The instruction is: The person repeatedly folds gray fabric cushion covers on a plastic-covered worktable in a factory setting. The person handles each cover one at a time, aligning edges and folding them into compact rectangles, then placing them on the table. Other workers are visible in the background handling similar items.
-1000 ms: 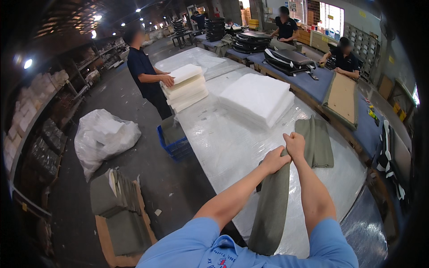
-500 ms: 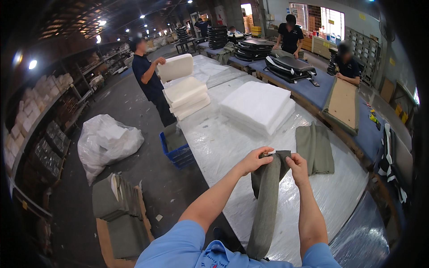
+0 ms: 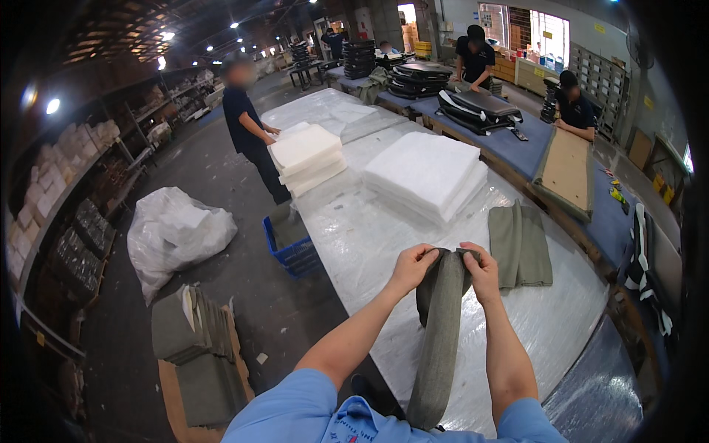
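Note:
A long grey-green fabric-covered cushion (image 3: 437, 343) stands on edge between my arms, its near end against my body. At its far end my left hand (image 3: 415, 267) pinches one side of the loose fabric cover. My right hand (image 3: 480, 272) grips the cover's other side, a little to the right. The two fabric edges are drawn apart around the cushion's end. Folded grey-green covers (image 3: 520, 247) lie on the table just beyond my right hand. A stack of white padding sheets (image 3: 425, 173) rests farther ahead.
The plastic-covered table (image 3: 343, 232) runs ahead. At its left edge a co-worker (image 3: 247, 129) stands by cream foam pads (image 3: 306, 148). A blue crate (image 3: 294, 255), a white bag (image 3: 177, 236) and stacked cushions (image 3: 203, 369) are on the floor. Co-workers stand behind the blue bench (image 3: 528, 151).
My hands have spread the cover's edges to both sides, baring the cushion's far end between them. The co-worker at left has lowered a foam pad onto the stack.

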